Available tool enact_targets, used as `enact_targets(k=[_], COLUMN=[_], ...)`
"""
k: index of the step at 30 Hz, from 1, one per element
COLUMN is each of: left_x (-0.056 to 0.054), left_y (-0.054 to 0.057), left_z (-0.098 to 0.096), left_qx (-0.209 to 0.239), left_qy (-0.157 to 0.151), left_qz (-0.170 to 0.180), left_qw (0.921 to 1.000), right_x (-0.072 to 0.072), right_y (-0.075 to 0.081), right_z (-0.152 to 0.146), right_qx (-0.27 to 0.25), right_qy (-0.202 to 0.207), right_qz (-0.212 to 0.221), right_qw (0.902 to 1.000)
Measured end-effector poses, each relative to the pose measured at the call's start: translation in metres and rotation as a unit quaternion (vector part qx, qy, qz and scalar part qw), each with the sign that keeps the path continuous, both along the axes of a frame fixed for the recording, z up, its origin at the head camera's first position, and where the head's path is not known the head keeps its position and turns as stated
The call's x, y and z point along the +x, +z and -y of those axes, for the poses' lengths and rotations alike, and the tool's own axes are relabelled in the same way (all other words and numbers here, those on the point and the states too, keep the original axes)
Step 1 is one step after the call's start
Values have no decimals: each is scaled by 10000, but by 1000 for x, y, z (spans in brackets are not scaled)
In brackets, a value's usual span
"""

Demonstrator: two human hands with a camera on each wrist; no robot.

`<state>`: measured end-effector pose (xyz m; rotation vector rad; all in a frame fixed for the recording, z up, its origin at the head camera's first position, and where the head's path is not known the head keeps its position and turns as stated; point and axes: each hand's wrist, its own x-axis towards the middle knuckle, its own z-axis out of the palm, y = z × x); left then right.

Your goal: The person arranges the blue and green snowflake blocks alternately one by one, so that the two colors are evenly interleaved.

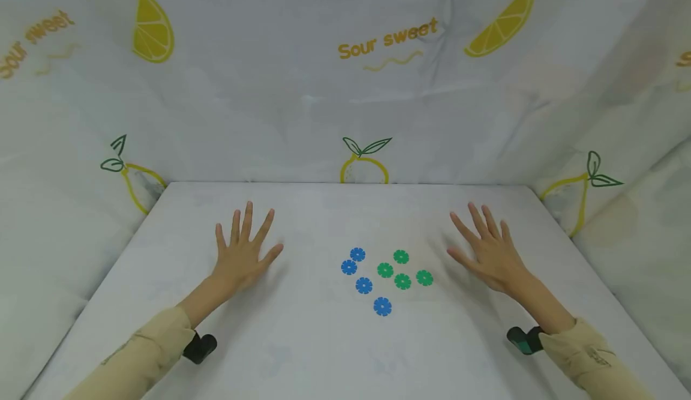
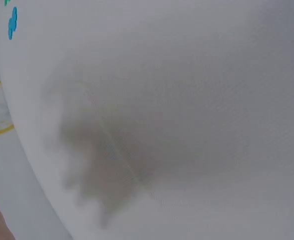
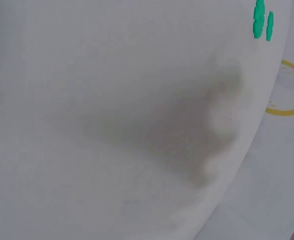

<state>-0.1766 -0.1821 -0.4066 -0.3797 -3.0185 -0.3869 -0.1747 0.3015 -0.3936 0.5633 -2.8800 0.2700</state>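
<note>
Several blue notched discs (image 1: 364, 285) lie flat in a loose line near the middle of the white table. Just right of them is a group of several green notched discs (image 1: 402, 281). My left hand (image 1: 240, 260) is held above the table left of the blue discs, fingers straight and spread, with nothing in it. On the other side, my right hand (image 1: 492, 257) hovers right of the green discs, also spread and holding nothing. Each hand casts a soft shadow below it. In both wrist views only a sliver of the hand shows at a lower corner.
The white tabletop (image 1: 302, 340) ends at a straight back edge. A white curtain (image 1: 259, 118) printed with lemons stands behind and along both sides. Dark wrist devices (image 1: 200, 348) sit at the cuffs of both beige sleeves (image 1: 140, 352).
</note>
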Motion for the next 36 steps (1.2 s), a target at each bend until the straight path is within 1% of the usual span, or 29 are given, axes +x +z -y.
enact_targets(k=[4,6,9,11,12,13,16,18,20,22,23,24,25,26,27,30,32,34,36], left_x=[7,12,18,22,23,25,27,27,26,25,25,25,25,26,27,29,29,27,23], left_y=[0,0,-2,-4,-4,-5,-9,-12,-16,-19,-21,-23,-24,-25,-26,-31,-34,-39,-42], left_z=[-2,-2,-5,-8,-10,-13,-23,-30,-37,-43,-46,-48,-51,-53,-56,-64,-69,-74,-77], left_qx=[112,292,749,1147,1353,1593,2224,2664,3098,3504,3670,3783,3892,3960,4010,4029,4027,3945,3857], left_qy=[-438,-723,-1083,-1256,-1291,-1330,-1417,-1456,-1506,-1513,-1504,-1504,-1482,-1445,-1385,-1192,-1148,-1204,-1328], left_qz=[-146,-221,-180,-41,48,138,228,294,388,597,690,755,829,906,962,1097,1119,994,767], left_qw=[9989,9967,9911,9854,9823,9781,9643,9523,9380,9224,9154,9102,9054,9023,9004,9008,9012,9055,9098], right_x=[10,15,20,23,25,26,28,28,27,25,23,21,19,16,14,6,2,-2,-5], right_y=[0,0,0,0,-1,-2,-6,-9,-12,-14,-15,-16,-18,-19,-21,-26,-30,-32,-33], right_z=[0,2,5,6,7,7,9,11,13,15,16,17,18,18,19,20,20,20,20], right_qx=[-238,-351,-596,-821,-973,-1122,-1490,-1687,-1832,-1991,-2069,-2159,-2234,-2312,-2354,-2521,-2553,-2540,-2409], right_qy=[244,379,540,645,686,745,1010,1187,1344,1463,1502,1543,1590,1624,1645,1786,1890,2041,2142], right_qz=[4,35,160,285,385,464,596,615,592,612,660,726,782,865,926,1228,1413,1550,1577], right_qw=[9994,9987,9966,9941,9921,9898,9819,9766,9720,9671,9645,9614,9585,9553,9534,9431,9376,9326,9334])
